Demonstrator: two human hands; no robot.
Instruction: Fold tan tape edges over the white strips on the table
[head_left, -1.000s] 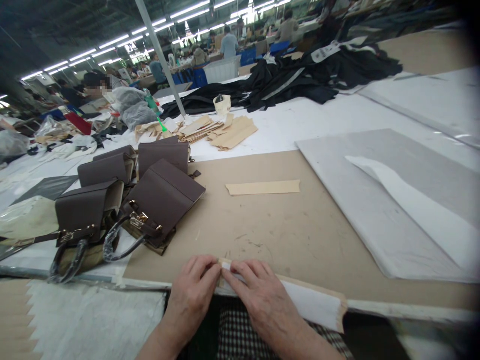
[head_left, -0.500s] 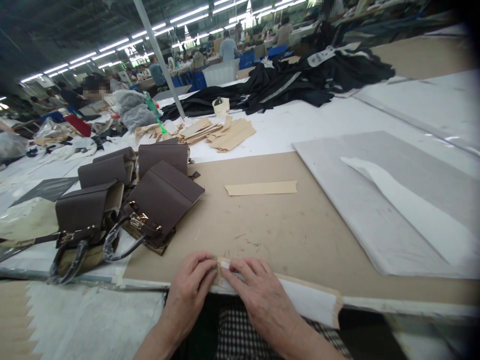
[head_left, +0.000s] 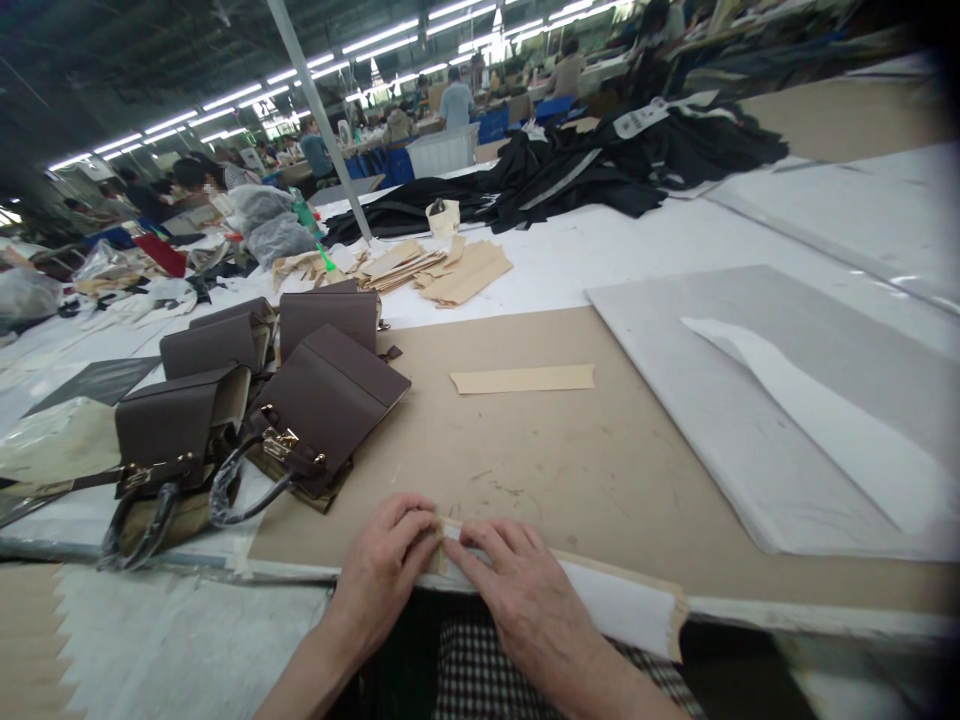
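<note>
A long strip (head_left: 621, 597) with a white face and tan edges lies along the front edge of the table, its right end jutting out over the edge. My left hand (head_left: 386, 560) pinches the strip's left end between thumb and fingers. Close beside it, my right hand (head_left: 517, 580) is closed on the same end, thumb and fingertips pressed on the white face. My fingers hide part of that end. Farther back, a flat tan strip (head_left: 523, 379) lies on the brown board (head_left: 480, 450).
Several dark brown handbags (head_left: 330, 390) with wrapped handles are at left. Tan cut pieces (head_left: 465, 272) and a black fabric heap (head_left: 570, 170) lie behind. A grey sheet (head_left: 675, 400) with a white piece (head_left: 810, 420) on it is at right. A pole (head_left: 322, 120) rises beyond the bags.
My left hand has shifted very slightly up and right at the strip's end. Both hands keep their grip; the strip has hardly moved.
</note>
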